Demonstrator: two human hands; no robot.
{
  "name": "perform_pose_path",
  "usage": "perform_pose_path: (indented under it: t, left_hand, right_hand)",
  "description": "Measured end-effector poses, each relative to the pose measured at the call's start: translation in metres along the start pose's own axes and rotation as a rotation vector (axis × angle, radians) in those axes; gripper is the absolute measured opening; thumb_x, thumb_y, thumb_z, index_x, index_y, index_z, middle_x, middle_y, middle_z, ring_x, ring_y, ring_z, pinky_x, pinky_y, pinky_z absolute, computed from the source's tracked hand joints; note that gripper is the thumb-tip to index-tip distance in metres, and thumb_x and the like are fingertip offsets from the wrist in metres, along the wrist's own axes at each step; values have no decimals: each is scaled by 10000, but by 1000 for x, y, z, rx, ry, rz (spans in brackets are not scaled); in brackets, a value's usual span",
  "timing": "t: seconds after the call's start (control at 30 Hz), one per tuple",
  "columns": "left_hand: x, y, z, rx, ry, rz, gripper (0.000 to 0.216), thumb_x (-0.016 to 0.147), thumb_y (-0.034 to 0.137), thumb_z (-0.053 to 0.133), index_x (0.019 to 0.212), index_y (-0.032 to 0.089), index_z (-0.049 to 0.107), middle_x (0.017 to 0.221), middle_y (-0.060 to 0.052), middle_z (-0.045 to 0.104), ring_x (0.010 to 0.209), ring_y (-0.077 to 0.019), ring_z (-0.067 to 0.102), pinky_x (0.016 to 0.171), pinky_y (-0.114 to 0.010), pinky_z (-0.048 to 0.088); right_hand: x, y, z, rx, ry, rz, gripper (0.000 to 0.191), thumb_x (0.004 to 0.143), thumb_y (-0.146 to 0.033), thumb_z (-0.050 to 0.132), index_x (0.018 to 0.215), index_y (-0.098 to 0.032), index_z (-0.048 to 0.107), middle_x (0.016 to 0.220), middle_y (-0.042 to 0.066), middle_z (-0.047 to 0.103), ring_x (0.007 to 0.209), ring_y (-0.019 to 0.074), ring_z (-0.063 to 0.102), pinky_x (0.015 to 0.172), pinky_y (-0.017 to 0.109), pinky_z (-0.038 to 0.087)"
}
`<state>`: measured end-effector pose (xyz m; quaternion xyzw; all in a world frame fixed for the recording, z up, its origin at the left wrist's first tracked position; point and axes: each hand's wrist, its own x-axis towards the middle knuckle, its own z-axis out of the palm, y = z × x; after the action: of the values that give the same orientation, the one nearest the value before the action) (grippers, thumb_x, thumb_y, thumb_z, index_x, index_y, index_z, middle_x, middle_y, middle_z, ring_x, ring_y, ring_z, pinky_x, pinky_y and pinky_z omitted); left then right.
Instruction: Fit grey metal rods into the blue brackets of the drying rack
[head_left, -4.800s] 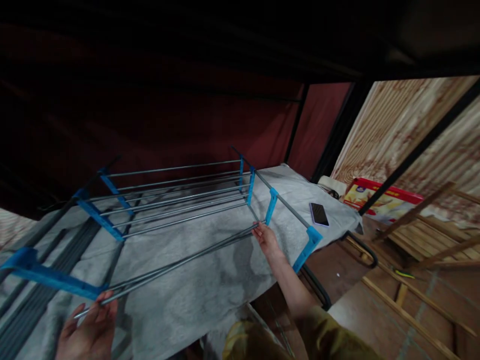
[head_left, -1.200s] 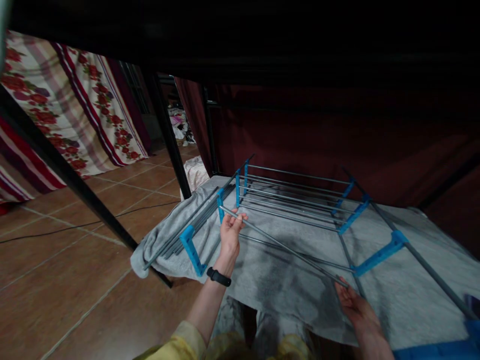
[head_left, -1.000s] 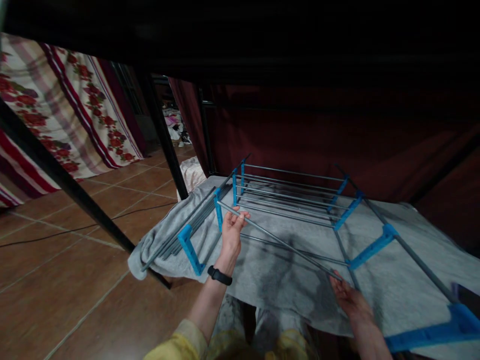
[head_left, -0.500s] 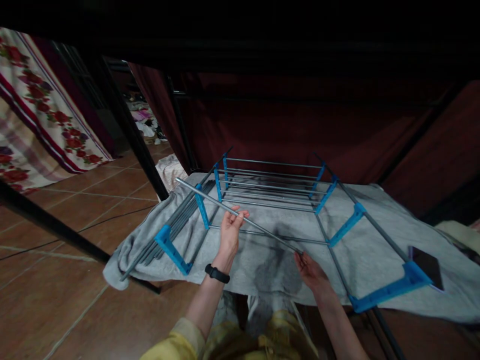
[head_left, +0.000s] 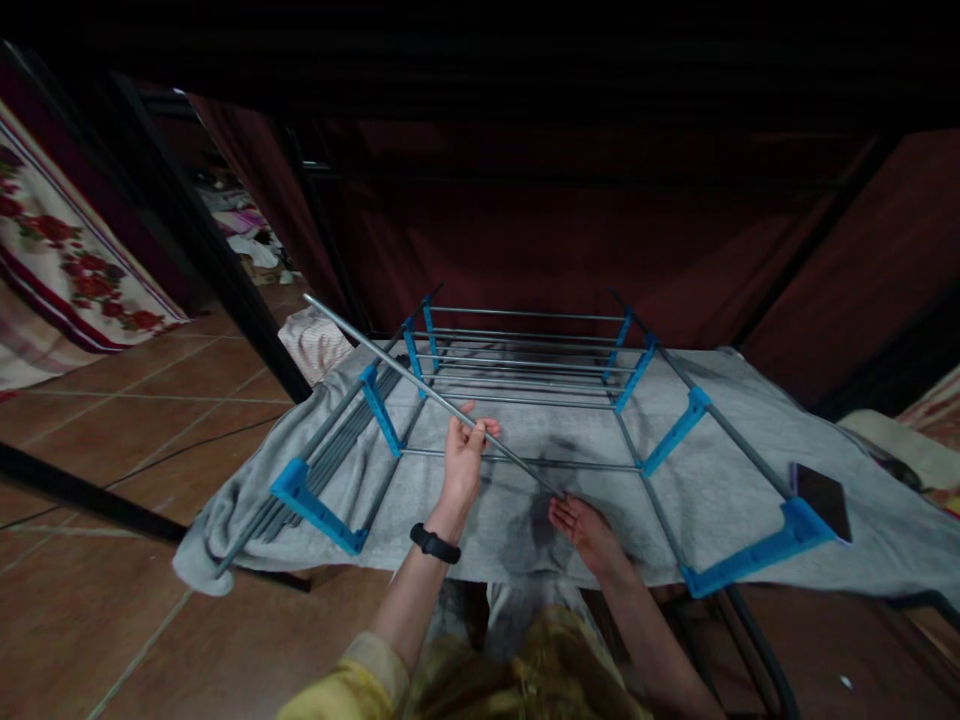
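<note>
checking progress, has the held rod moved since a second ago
Yes: the rod shifted left, its left end now beyond the second-nearest left blue bracket.

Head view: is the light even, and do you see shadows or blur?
Head view: dim and uneven, with the top nearly black; head view: soft shadows darken the grey cloth around the right hand; head view: the held rod reads clearly, but the jumbled pile beyond looks soft.

Thin grey rod (head_left: 420,385), straight, slanted across blue-bracketed rack (head_left: 634,378); rack, crossbars fitted, on grey cloth (head_left: 780,400).
</note>
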<state>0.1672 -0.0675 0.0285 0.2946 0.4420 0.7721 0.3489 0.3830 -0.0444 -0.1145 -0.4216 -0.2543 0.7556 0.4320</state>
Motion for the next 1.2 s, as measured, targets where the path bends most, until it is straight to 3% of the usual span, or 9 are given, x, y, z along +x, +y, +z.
perform_pose_path:
  t: [0.1,0.2,0.3,0.37,0.5,0.63,0.73,0.97,1.2]
  left_hand:
    - [-4,-2,9,39,-63,34,400,876,407,696,1211,238,559,782,13,662,731,-145,635,747,-300,506]
    - [1,10,10,130,-115,107,390,885,396,684,1232,240,599,739,21,618,658,-141,563,691,-279,477]
    - [8,22,4,289,-185,191,311,876,368,683,1164,250,685,731,5,610,666,-165,541,682,-283,456]
    - [11,23,-2,421,-246,243,224,867,319,677,1077,262,728,782,-21,650,742,-199,581,758,-312,472]
    - [11,4,-20,768,-347,330,245,858,175,606,1040,273,738,987,-75,717,952,-266,632,925,-395,452]
    - [10,-19,-39,1242,-505,418,433,890,71,436,1203,247,678,1049,-98,707,1021,-271,617,931,-422,435]
    - [9,-28,-49,1449,-570,458,486,878,28,418,1256,234,644,1049,-100,696,1014,-258,609,922,-410,428]
    - [10,-36,-56,1592,-690,500,384,909,53,454,1193,213,657,1010,-112,680,975,-256,610,926,-413,419]
    - [9,-44,-60,1596,-726,536,368,937,72,476,1213,252,639,1041,-97,673,973,-234,620,929,-389,404]
  right_hand:
    - [-5,-1,12,-182,-45,9,341,674,-420,830,902,-199,705,876,67,749,852,233,699,850,432,576]
    - [-4,-15,16,-321,0,-74,371,591,-398,878,879,-222,723,889,30,748,883,214,674,894,402,548]
    - [-3,-37,15,-325,22,-123,386,581,-414,878,890,-234,731,937,27,761,932,210,677,932,398,532]
    - [-5,-50,16,-278,9,-151,424,599,-437,871,937,-220,734,964,59,771,947,228,695,937,421,538]
    - [-8,-67,16,-167,12,-228,445,613,-389,877,987,-196,732,1003,95,777,968,239,713,942,420,554]
    - [-6,-73,9,-104,21,-269,463,612,-359,865,1026,-211,721,1026,89,776,981,236,720,984,448,548]
    - [1,-76,0,-49,-16,-278,437,641,-359,826,1041,-230,704,1063,94,770,1025,241,718,1034,487,519]
    - [27,-87,-18,63,95,-198,191,721,-271,741,896,-223,682,979,56,760,1034,195,712,1069,434,519]
    - [51,-85,-44,79,273,-188,61,784,-214,719,798,-212,659,881,16,737,916,137,713,992,333,569]
